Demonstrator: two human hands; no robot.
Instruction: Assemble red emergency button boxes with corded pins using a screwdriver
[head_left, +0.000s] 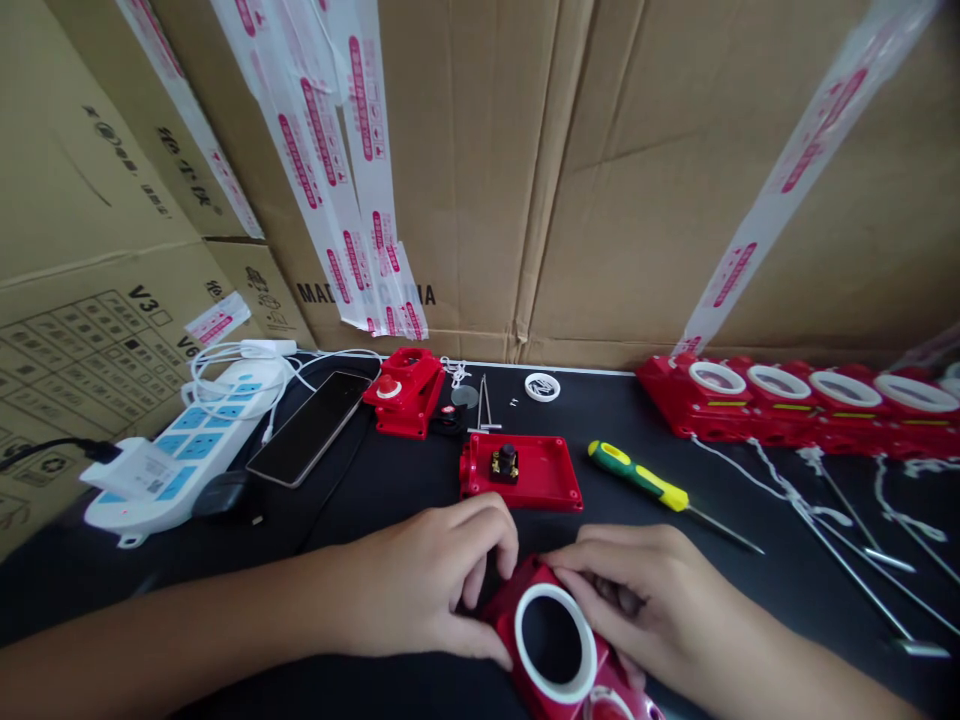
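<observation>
A red plastic housing (pixel 531 578) with a white ring (pixel 590 655) around a round opening lies tilted in front of me. Part of a round red piece shows at its lower end, cut off by the frame edge. My left hand (pixel 435 575) grips the housing's left side, fingers curled and thumb near the ring. On the other side, my right hand (pixel 649 590) pinches the upper right edge. Just beyond both hands is an open red box half (pixel 547 470) holding a small black switch (pixel 505 465) with brass-coloured contacts.
A yellow-green screwdriver (pixel 637 475) lies at right. Finished-looking red units (pixel 720 410) with cords and metal hammers line the back right. Behind the box sit another red unit (pixel 405 395) and a white ring of screws (pixel 541 387). A phone (pixel 311 425) and power strip (pixel 187 450) occupy the left.
</observation>
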